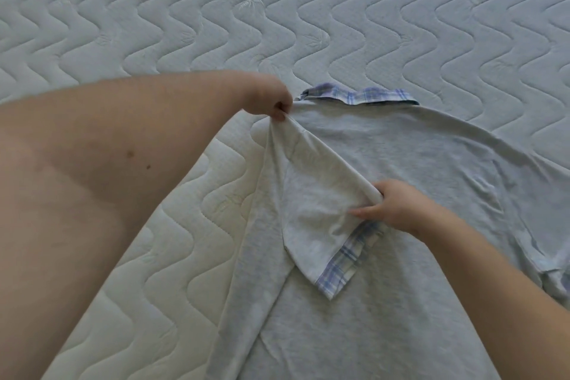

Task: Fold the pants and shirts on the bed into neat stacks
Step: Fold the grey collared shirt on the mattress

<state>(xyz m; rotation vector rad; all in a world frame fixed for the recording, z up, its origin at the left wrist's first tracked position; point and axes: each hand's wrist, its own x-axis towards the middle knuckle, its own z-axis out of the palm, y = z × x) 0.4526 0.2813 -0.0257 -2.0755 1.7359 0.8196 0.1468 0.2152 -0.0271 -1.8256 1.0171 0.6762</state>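
Note:
A light grey polo shirt (pixel 401 163) lies back-up on the bed, with its blue plaid collar (pixel 357 95) at the far end. Its left sleeve (pixel 311 216), trimmed with a blue plaid cuff, is turned in over the body. My left hand (pixel 271 99) pinches the shirt at the left shoulder, beside the collar. My right hand (pixel 391 207) grips the folded edge of that sleeve near the cuff. The shirt's right sleeve spreads out toward the right edge of the view. No pants are in view.
The shirt lies on a pale quilted mattress (pixel 277 9) with a wavy stitch pattern, which fills the far and left parts of the view. My left forearm (pixel 108 148) crosses the left side of the view.

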